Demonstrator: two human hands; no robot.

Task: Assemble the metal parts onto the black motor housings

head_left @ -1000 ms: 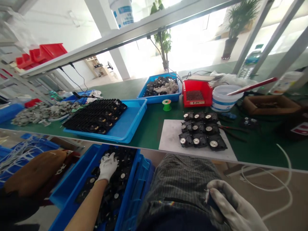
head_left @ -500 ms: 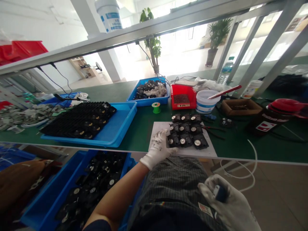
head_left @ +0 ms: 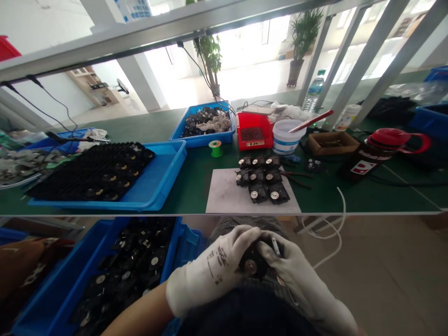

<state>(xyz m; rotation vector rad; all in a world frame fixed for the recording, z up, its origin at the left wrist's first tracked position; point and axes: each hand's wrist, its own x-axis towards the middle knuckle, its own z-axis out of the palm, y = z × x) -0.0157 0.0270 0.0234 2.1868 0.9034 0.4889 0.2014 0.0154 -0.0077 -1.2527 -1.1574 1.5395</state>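
Item: our gloved left hand (head_left: 210, 266) and right hand (head_left: 301, 266), fingers curled closed around a black plastic unit (head_left: 252, 263) with a metal disc, held above our lap. The fingers hide most of it; a small pale piece at the right fingertips is hard to make out. Beside us, a blue crate (head_left: 185, 247) of similar units. Past the green bench's front edge (head_left: 189, 207), more units (head_left: 262, 179) sit on a white board (head_left: 224, 198).
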